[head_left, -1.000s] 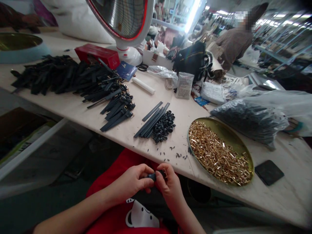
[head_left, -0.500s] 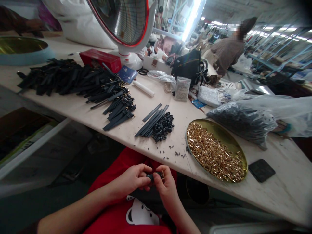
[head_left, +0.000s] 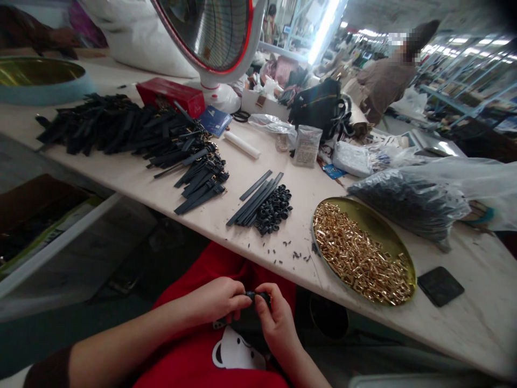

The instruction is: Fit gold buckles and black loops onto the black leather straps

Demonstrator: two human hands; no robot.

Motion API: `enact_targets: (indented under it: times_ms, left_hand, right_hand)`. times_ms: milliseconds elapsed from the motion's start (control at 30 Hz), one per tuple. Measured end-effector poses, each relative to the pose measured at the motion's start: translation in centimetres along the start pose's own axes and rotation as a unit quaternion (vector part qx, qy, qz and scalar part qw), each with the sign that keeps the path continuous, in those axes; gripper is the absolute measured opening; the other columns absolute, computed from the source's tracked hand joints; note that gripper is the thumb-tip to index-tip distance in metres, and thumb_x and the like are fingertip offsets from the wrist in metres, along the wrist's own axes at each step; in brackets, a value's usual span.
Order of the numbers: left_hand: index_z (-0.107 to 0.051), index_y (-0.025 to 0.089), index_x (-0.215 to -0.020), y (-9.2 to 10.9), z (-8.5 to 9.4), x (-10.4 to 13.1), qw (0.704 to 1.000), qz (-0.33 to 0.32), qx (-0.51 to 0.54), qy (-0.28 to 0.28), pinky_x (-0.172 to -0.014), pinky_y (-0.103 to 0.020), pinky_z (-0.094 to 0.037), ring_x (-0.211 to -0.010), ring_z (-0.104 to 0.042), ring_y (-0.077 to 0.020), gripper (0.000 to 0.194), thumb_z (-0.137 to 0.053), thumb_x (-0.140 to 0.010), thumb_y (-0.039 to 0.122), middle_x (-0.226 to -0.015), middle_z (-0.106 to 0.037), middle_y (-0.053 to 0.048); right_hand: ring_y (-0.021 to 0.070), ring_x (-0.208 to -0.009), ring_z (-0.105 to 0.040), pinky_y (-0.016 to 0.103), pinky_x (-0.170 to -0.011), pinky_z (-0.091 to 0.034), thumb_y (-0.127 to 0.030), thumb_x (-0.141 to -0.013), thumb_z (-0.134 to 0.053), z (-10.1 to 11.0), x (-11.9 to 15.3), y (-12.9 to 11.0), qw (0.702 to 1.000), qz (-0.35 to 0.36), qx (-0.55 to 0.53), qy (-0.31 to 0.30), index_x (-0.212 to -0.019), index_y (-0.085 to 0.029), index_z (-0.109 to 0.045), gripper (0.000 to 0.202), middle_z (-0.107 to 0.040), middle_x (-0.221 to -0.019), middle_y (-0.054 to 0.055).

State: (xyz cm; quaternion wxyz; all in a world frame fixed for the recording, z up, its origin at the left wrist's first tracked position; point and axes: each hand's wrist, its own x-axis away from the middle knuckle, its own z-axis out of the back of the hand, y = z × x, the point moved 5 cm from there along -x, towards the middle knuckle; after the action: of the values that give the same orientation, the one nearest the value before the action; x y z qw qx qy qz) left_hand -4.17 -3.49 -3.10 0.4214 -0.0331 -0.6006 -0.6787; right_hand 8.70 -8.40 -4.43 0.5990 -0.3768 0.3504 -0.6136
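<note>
A short dark strap point(head_left: 251, 295) stretches between my two hands, just off the table's front edge and over a red apron. My left hand point(head_left: 224, 297) pinches one end of it. Thumb and fingers of my right hand point(head_left: 273, 310) are closed on the other end and cover part of it. Beyond my hands, on the table, are a heap of small black loops point(head_left: 273, 209) and flat black strips point(head_left: 253, 202) beside them. To the right, gold-coloured buckles point(head_left: 359, 253) fill much of a round tray point(head_left: 377, 220).
Black straps with buckles point(head_left: 202, 188) lie front left of a larger strap pile point(head_left: 113, 126). Behind stand a red box point(head_left: 172, 96) and a round heater point(head_left: 210, 37). A clear bag point(head_left: 407, 199) and black square pad point(head_left: 440, 285) are at right. One person point(head_left: 385, 81) is beyond.
Gold metal showed at my right fingertips before; now it is out of sight. My left fingers have turned downward on the strap. The whole view has shifted slightly.
</note>
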Motion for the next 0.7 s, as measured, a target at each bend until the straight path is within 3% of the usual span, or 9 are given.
enact_targets:
  times_ms: [200,333,433,567,633,700]
  left_hand:
    - [-0.059,0.017,-0.071,0.8,0.2,0.1,0.995,-0.015,-0.103,0.005,-0.045,-0.018,-0.033,-0.052,-0.055,-0.0125,0.031,-0.036,-0.084,0.034,-0.06,-0.062,-0.001]
    - [-0.061,0.018,-0.076,1.0,0.2,-0.3,0.992,-0.047,-0.121,0.005,-0.047,-0.019,-0.033,-0.055,-0.057,-0.0134,0.028,-0.038,-0.084,0.032,-0.065,-0.064,-0.001]
    - [-0.062,0.019,-0.079,1.0,1.1,-0.5,0.99,-0.071,-0.119,0.028,-0.051,-0.021,-0.035,-0.059,-0.058,-0.0148,0.028,-0.038,-0.085,0.033,-0.069,-0.065,-0.002]
    - [-0.062,0.019,-0.083,1.4,5.3,-1.4,0.976,-0.094,-0.156,0.115,-0.063,-0.023,-0.04,-0.07,-0.06,-0.018,0.029,-0.037,-0.087,0.034,-0.078,-0.066,-0.004]
    - [-0.062,0.02,-0.089,1.4,8.9,-2.3,0.957,-0.087,-0.2,0.193,-0.07,-0.024,-0.041,-0.078,-0.059,-0.0183,0.03,-0.035,-0.089,0.033,-0.084,-0.066,-0.005]
    - [-0.061,0.018,-0.095,1.2,13.2,-3.4,0.911,-0.045,-0.277,0.304,-0.075,-0.026,-0.041,-0.083,-0.058,-0.0186,0.031,-0.033,-0.09,0.032,-0.088,-0.064,-0.006]
  right_hand:
    - [0.017,-0.071,-0.061,0.027,-0.064,-0.046,-0.02,-0.085,-0.041,0.1,0.1,-0.4,0.992,0.089,0.085,-0.033,-0.095,-0.021,-0.05,0.013,-0.063,-0.08,0.004]
    - [0.0167,-0.082,-0.062,0.026,-0.07,-0.047,-0.019,-0.086,-0.039,0.0,-0.2,-0.7,0.991,0.105,0.059,-0.066,-0.106,-0.021,-0.047,0.021,-0.064,-0.092,0.005]
    - [0.0172,-0.087,-0.062,0.026,-0.073,-0.047,-0.02,-0.087,-0.039,-0.3,-1.8,-1.3,0.99,0.099,0.032,-0.093,-0.111,-0.022,-0.046,0.025,-0.064,-0.097,0.005]
    - [0.0184,-0.079,-0.062,0.028,-0.069,-0.048,-0.024,-0.088,-0.039,-0.7,-6.2,-2.0,0.993,0.08,0.018,-0.086,-0.125,-0.019,-0.036,0.037,-0.064,-0.089,0.005]
    - [0.0169,-0.067,-0.06,0.027,-0.063,-0.047,-0.026,-0.088,-0.039,-0.4,-8.6,-1.9,0.996,0.068,0.011,-0.054,-0.134,-0.016,-0.023,0.05,-0.062,-0.077,0.002]
    - [0.0155,-0.06,-0.057,0.026,-0.058,-0.045,-0.029,-0.088,-0.039,0.5,-10.6,-1.4,0.998,0.057,0.018,0.005,-0.136,-0.013,-0.017,0.055,-0.058,-0.07,-0.001]
